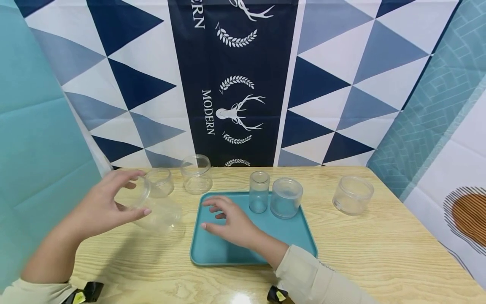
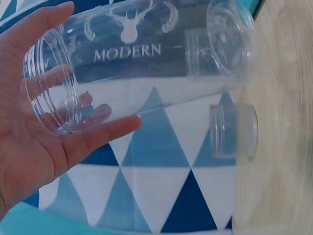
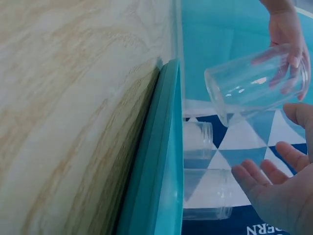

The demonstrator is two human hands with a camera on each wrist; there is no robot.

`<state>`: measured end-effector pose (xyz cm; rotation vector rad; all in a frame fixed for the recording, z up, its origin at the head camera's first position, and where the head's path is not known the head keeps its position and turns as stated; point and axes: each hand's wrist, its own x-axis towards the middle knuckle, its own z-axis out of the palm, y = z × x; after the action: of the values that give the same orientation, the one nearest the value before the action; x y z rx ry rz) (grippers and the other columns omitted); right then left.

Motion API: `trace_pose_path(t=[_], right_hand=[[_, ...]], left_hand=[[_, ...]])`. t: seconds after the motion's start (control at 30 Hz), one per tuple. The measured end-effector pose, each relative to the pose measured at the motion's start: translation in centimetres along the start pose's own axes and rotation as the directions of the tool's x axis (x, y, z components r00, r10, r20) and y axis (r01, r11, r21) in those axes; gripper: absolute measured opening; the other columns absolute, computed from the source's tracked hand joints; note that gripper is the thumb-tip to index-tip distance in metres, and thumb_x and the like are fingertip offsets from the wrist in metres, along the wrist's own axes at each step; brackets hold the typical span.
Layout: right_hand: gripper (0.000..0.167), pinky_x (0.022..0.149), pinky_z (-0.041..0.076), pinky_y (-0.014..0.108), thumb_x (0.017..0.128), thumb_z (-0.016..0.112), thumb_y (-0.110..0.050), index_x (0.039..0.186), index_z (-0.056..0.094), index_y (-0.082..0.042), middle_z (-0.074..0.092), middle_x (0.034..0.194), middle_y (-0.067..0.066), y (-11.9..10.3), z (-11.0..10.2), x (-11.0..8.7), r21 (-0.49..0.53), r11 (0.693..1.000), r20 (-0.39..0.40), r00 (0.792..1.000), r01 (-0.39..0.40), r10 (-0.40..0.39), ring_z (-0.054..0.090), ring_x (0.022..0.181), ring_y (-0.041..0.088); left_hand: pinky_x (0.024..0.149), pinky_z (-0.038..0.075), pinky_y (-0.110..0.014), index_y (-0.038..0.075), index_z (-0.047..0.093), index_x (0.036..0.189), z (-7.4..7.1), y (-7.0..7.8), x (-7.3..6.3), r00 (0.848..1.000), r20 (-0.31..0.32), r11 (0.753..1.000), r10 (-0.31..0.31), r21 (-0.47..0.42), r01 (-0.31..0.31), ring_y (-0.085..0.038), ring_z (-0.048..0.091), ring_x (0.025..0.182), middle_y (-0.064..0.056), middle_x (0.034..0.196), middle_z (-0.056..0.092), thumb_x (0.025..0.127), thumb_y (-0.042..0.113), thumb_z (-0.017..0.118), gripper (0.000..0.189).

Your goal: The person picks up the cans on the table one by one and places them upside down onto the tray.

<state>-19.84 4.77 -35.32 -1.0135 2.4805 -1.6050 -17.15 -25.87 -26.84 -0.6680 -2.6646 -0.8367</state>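
Observation:
My left hand [image 1: 108,204] grips a large clear jar [image 1: 165,213] around its threaded mouth end, at the left of the tray. Tilted in the head view, the jar has its base toward the table. Fingers and thumb wrap the ribbed neck in the left wrist view, where the jar body [image 2: 132,58] is see-through. My right hand [image 1: 235,223] hovers over the left part of a teal tray [image 1: 281,236], holding nothing, its fingers loosely bent. On the tray's back right stand a narrow clear jar [image 1: 259,194] and a wider clear jar [image 1: 286,198].
Behind the held jar stand a short clear jar [image 1: 161,185] and a taller clear jar [image 1: 196,175]. Another short jar [image 1: 353,196] is at the table's right. A patterned cloth [image 1: 322,84] hangs along the back edge of the wooden table [image 1: 379,245].

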Motion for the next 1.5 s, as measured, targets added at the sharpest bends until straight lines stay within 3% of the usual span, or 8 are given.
trace_pose_path(t=[0.13, 0.33, 0.6, 0.93, 1.1, 1.17, 1.33, 1.5], right_hand=[[0.045, 0.093, 0.051, 0.035, 0.09, 0.072, -0.023, 0.132, 0.057, -0.015, 0.05, 0.135, 0.004, 0.1, -0.1, -0.1, 0.103, 0.99, 0.006, 0.995, -0.098, 0.098, 0.056, 0.118, 0.026], [0.049, 0.089, 0.053, 0.035, 0.091, 0.071, -0.023, 0.136, 0.055, -0.015, 0.049, 0.14, 0.007, 0.5, -0.3, -0.2, 0.256, 0.94, 0.036, 0.974, -0.224, 0.222, 0.055, 0.119, 0.024], [0.05, 0.09, 0.053, 0.036, 0.092, 0.068, -0.017, 0.139, 0.051, -0.009, 0.047, 0.141, 0.013, 0.9, -0.7, -0.7, 0.38, 0.886, 0.062, 0.963, -0.266, 0.263, 0.056, 0.118, 0.026], [0.057, 0.093, 0.052, 0.044, 0.094, 0.064, -0.02, 0.143, 0.042, 0.001, 0.039, 0.145, 0.024, 1.4, -1.6, -1.6, 0.559, 0.774, 0.109, 0.951, -0.299, 0.289, 0.05, 0.123, 0.034], [0.062, 0.093, 0.051, 0.049, 0.097, 0.058, -0.022, 0.148, 0.031, 0.001, 0.026, 0.152, 0.025, 1.2, -1.8, -2.2, 0.674, 0.674, 0.107, 0.943, -0.302, 0.316, 0.04, 0.131, 0.044], [0.066, 0.092, 0.051, 0.051, 0.097, 0.057, -0.025, 0.151, 0.027, -0.003, 0.02, 0.155, 0.024, 1.1, -1.9, -2.4, 0.702, 0.643, 0.111, 0.939, -0.307, 0.326, 0.036, 0.133, 0.046], [0.068, 0.091, 0.05, 0.055, 0.099, 0.053, -0.028, 0.156, 0.019, -0.012, 0.014, 0.158, 0.023, 1.4, -2.2, -2.7, 0.732, 0.609, 0.12, 0.937, -0.306, 0.327, 0.032, 0.135, 0.048], [0.063, 0.092, 0.049, 0.057, 0.102, 0.047, -0.028, 0.157, 0.017, -0.021, 0.012, 0.158, 0.023, 1.8, -2.8, -3.3, 0.772, 0.57, 0.139, 0.95, -0.281, 0.28, 0.03, 0.136, 0.05]], left_hand=[[0.063, 0.057, -0.025, 0.016, 0.046, 0.143, 0.7, 1.0, 0.2, 0.998, 0.004, 0.998, 0.057, -0.02, -0.057, -0.032, 0.05, 0.111, -0.01, 0.134, 0.044, 0.079, 0.027, 0.083, 0.075], [0.065, 0.057, -0.027, 0.018, 0.046, 0.142, 1.7, 2.3, 0.5, 0.996, 0.027, 0.996, 0.083, -0.033, -0.082, -0.028, 0.049, 0.112, -0.007, 0.134, 0.046, 0.078, 0.03, 0.084, 0.076], [0.069, 0.057, -0.028, 0.021, 0.048, 0.139, 3.1, 3.1, 0.8, 0.987, 0.02, 0.985, 0.157, -0.078, -0.155, -0.027, 0.051, 0.114, 0.0, 0.133, 0.045, 0.076, 0.027, 0.085, 0.074], [0.072, 0.058, -0.034, 0.022, 0.049, 0.139, 5.1, 4.4, 0.5, 0.972, -0.042, 0.968, 0.233, -0.086, -0.236, -0.024, 0.05, 0.118, -0.002, 0.136, 0.044, 0.072, 0.022, 0.087, 0.077], [0.075, 0.058, -0.033, 0.02, 0.048, 0.14, 6.1, 5.1, 0.5, 0.957, -0.078, 0.95, 0.281, -0.121, -0.289, -0.02, 0.048, 0.117, -0.001, 0.135, 0.044, 0.069, 0.02, 0.09, 0.083], [0.075, 0.058, -0.035, 0.018, 0.048, 0.14, 6.5, 5.4, 0.6, 0.943, -0.104, 0.934, 0.315, -0.14, -0.328, -0.021, 0.048, 0.117, -0.002, 0.134, 0.044, 0.066, 0.017, 0.091, 0.085], [0.075, 0.059, -0.038, 0.016, 0.049, 0.139, 7.3, 6.3, 0.7, 0.909, -0.166, 0.897, 0.382, -0.172, -0.408, -0.023, 0.049, 0.117, -0.005, 0.134, 0.045, 0.063, 0.012, 0.092, 0.088], [0.081, 0.057, -0.037, 0.015, 0.047, 0.14, 8.2, 6.8, 0.6, 0.902, -0.178, 0.881, 0.394, -0.207, -0.426, -0.023, 0.048, 0.121, -0.009, 0.137, 0.043, 0.07, 0.023, 0.09, 0.082]])
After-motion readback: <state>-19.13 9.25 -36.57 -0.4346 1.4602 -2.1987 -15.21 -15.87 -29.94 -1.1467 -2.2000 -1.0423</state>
